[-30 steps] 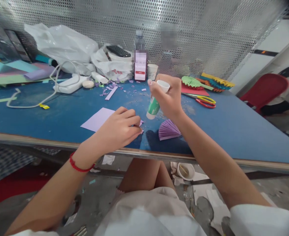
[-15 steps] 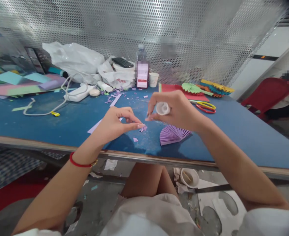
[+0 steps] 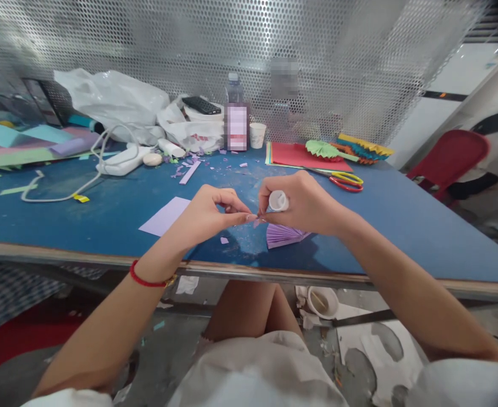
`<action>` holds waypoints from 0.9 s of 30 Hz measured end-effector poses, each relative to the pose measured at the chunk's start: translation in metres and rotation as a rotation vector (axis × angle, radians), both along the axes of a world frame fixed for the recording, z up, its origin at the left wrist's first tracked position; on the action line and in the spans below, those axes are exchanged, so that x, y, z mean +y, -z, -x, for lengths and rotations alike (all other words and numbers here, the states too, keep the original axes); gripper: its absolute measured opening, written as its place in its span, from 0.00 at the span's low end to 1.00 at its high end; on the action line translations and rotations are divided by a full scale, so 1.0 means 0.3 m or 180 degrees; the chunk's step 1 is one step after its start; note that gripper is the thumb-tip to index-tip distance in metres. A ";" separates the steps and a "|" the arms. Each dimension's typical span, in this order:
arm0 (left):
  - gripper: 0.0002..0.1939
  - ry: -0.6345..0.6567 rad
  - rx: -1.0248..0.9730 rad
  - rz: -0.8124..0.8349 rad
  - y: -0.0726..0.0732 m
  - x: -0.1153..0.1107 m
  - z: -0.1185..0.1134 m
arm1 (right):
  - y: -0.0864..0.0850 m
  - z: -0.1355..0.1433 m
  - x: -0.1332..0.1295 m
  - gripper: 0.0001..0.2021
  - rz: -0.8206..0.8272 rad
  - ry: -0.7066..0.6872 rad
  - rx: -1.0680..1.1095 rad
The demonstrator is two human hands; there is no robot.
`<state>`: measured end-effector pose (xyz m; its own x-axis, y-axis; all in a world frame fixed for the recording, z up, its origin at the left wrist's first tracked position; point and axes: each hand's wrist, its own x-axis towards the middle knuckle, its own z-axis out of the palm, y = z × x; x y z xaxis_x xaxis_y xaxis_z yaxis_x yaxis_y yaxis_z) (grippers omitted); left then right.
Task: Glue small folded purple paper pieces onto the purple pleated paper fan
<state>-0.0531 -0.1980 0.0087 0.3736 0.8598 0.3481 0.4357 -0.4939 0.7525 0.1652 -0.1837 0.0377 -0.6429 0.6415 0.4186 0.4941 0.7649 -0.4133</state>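
Over the near part of the blue table, my left hand [image 3: 208, 217] pinches a tiny purple paper scrap [image 3: 256, 223] between thumb and fingertip. The fingertips of my right hand [image 3: 303, 206] meet it at the same scrap. A white cylindrical tube [image 3: 278, 200], seen end-on, is wrapped in my right hand. Just below that hand lies a pleated purple paper fan [image 3: 282, 236], partly covered by it. A flat light-purple sheet [image 3: 166, 216] rests beside my left wrist. A small purple scrap [image 3: 224, 241] lies near the table's front edge.
Red-and-yellow-handled scissors [image 3: 346, 181] lie by red paper sheets [image 3: 289, 154] and a green pleated paper [image 3: 323, 148]. At the back stand a paper cup [image 3: 258, 135], a phone [image 3: 237, 127] and a bottle [image 3: 233, 87]. A white cable [image 3: 62, 199] lies left.
My right hand has come down and left so its fingertips meet those of my left hand at the scrap. The view has shifted slightly, and more of the light-purple sheet shows.
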 end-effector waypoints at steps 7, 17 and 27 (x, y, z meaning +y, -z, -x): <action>0.12 -0.0011 -0.0064 0.0068 0.000 -0.007 -0.005 | 0.010 -0.017 0.004 0.04 0.0204 -0.0027 0.0272; 0.07 0.0060 -0.0105 -0.0303 0.026 -0.019 -0.035 | 0.012 -0.039 0.018 0.05 0.0334 -0.0323 0.0835; 0.06 0.0109 0.0258 -0.0513 0.000 -0.034 -0.039 | 0.019 -0.066 0.010 0.08 0.0345 -0.0270 0.0727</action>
